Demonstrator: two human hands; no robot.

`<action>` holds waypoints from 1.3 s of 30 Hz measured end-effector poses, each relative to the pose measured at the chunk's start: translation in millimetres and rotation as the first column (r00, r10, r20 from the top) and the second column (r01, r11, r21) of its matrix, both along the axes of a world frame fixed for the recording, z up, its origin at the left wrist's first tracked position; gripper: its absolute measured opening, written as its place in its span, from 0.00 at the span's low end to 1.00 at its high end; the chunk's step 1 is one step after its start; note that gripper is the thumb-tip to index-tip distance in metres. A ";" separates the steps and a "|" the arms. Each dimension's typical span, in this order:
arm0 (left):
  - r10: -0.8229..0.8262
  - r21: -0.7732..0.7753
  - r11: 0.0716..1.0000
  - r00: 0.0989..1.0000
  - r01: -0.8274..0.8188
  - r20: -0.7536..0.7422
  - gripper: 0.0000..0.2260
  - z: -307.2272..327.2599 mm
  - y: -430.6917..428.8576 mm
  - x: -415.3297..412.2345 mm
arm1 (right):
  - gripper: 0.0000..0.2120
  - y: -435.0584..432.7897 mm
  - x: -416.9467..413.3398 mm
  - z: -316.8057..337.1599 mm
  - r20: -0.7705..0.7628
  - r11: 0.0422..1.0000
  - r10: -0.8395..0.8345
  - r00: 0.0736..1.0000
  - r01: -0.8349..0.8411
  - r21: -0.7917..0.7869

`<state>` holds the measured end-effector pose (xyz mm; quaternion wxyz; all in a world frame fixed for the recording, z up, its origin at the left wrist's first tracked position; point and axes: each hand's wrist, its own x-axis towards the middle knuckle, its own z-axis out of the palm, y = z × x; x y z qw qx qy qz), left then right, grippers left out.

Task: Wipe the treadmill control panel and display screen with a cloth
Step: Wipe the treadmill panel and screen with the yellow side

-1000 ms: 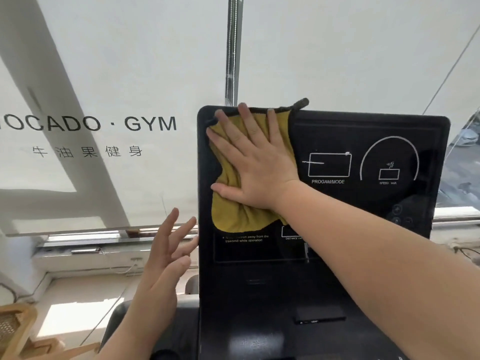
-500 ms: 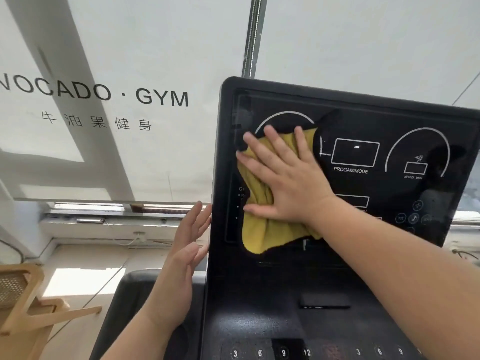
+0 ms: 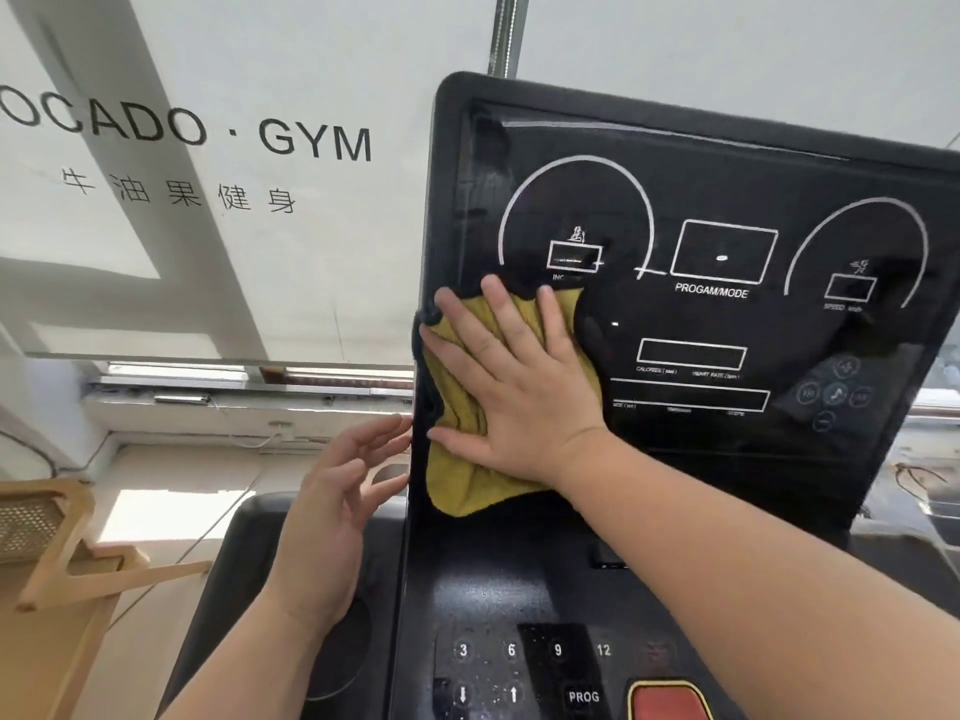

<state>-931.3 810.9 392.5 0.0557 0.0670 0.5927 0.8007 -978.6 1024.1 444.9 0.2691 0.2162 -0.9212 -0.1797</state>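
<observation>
A black treadmill display screen [image 3: 727, 200] stands upright with white dial and box outlines and the words PROGAM/MODE. My right hand [image 3: 519, 381] lies flat with spread fingers on a yellow cloth [image 3: 462, 475], pressing it against the screen's lower left part by the left edge. Below the screen the control panel [image 3: 519, 589] shows number keys 3, 6, 9, 12, arrow keys, a PROG key and a red button [image 3: 670, 704]. My left hand [image 3: 332, 506] hovers with loose fingers beside the screen's left edge, holding nothing.
A white window blind [image 3: 208, 200] printed with GYM lettering hangs behind the treadmill. A wooden chair [image 3: 47, 553] stands at the lower left. A round cup recess [image 3: 337, 652] sits in the console left of the keys. A windowsill [image 3: 208, 402] runs behind.
My right hand has slid the cloth down from the screen's top left corner to its lower left part. The view has dropped, bringing the keypad in. My left hand stays beside the edge.
</observation>
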 end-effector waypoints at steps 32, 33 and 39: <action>0.068 -0.209 0.976 0.996 -0.053 0.064 0.23 6.1 10.8 10.9 | 0.39 10.2 43.6 -55.0 0.077 0.996 -0.069 0.995 0.073 -0.048; 0.072 -0.216 0.975 0.996 -0.058 0.058 0.22 10.7 13.9 11.9 | 0.39 13.9 48.9 -61.9 0.083 0.996 -0.079 0.993 0.082 -0.032; -0.025 -0.283 0.959 0.999 0.032 0.030 0.19 23.0 15.0 23.0 | 0.43 65.5 64.5 -57.8 0.071 0.982 -0.172 0.983 0.176 -0.066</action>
